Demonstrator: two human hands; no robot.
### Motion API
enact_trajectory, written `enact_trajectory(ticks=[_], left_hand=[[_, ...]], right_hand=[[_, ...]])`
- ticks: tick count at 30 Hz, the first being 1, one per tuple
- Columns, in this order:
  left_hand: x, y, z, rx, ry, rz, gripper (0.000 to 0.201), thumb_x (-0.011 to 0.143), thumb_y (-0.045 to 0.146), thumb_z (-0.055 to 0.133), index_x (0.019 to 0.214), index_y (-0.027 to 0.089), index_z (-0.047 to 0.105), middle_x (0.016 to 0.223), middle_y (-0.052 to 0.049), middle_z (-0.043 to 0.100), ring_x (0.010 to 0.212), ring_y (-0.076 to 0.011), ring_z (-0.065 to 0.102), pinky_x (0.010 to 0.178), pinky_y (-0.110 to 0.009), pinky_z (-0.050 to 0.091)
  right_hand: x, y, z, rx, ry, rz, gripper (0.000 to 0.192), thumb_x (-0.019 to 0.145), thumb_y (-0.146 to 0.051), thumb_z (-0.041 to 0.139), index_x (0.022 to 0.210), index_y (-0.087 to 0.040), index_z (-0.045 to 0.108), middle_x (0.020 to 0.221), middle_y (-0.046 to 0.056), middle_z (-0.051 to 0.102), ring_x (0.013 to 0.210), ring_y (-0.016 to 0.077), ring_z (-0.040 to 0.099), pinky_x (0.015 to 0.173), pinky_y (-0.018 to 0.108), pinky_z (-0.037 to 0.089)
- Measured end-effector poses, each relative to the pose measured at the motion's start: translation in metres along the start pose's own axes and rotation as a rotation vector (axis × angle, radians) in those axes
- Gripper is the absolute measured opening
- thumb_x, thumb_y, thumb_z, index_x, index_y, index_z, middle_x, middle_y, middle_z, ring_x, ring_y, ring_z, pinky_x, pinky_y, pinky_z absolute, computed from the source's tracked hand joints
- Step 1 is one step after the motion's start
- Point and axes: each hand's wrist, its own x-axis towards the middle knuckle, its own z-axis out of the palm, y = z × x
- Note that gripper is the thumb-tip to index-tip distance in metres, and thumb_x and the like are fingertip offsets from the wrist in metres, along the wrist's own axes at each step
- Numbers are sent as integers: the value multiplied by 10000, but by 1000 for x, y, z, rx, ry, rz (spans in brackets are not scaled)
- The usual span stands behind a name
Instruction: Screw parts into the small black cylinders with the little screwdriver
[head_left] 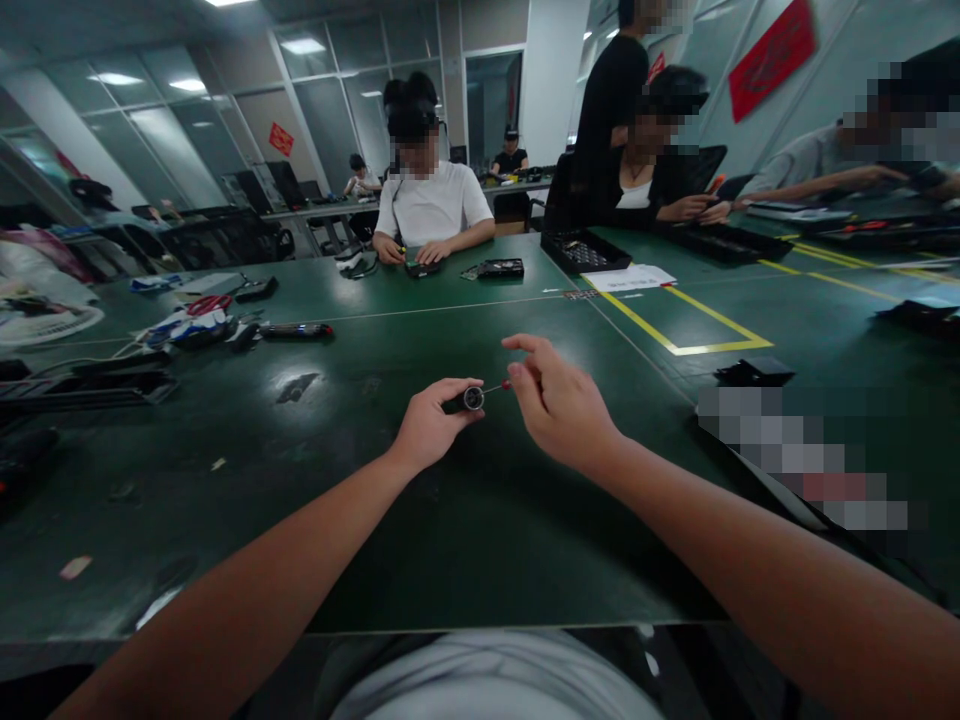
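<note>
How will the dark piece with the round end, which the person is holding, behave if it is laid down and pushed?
The dark piece may roll, as its visible end is round. It is probably stiff, since no bend shows where the left grip holds it.

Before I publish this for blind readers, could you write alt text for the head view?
A person's left hand holds a small dark cylinder, round end toward the camera, over a green table; the right hand is close to a thin red-ended rod beside it. A person in a white shirt sits opposite.
</note>
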Motion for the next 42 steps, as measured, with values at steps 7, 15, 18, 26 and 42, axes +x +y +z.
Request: enact_trajectory(ticks=[7, 15, 18, 26, 42], left_hand=[[0, 3, -1, 8, -13, -5, 370, 755, 137, 795, 1107, 238, 740, 1140, -55, 724, 1106, -232, 654, 1069, -463, 459], [0, 2, 0, 19, -6, 11, 381, 750, 124, 801, 1112, 226, 739, 1128, -56, 729, 1090, -224, 659, 1054, -433, 466], [0, 3, 0, 21, -15, 15, 381, 743, 121, 807, 1103, 227, 743, 1121, -53, 732, 1084, -222, 662, 1052, -424, 466], [1, 3, -1, 7, 3, -4, 365, 759, 138, 790, 1108, 234, 742, 1138, -53, 727, 1104, -228, 658, 1064, -437, 458], [3, 11, -9, 198, 5, 27, 379, 782, 170, 791, 1137, 288, 729, 1179, -50, 725, 1144, -268, 637, 1080, -540, 400]], right_hand=[[1, -1, -5, -4, -64, 60, 279, 999, -295, 375, 1086, -196, 622, 754, 29, 662, 683, 198, 609, 627, 316, 388], [0, -2, -2, 44, -31, 46, 296, 947, -237, 409, 1228, -184, 482, 719, 1, 613, 617, 185, 571, 633, 322, 399], [-1, -3, -3, 84, -33, 27, 292, 888, -197, 425, 1178, -188, 460, 705, -13, 565, 643, 192, 566, 648, 327, 409], [0, -6, -2, 102, -48, 119, 118, 964, -299, 451, 1043, -216, 481, 683, -18, 612, 592, 173, 575, 591, 309, 377], [15, 38, 25, 1041, 123, 755, 249, 936, -438, 551, 827, -214, 546, 624, -46, 480, 533, 124, 482, 610, 320, 527]])
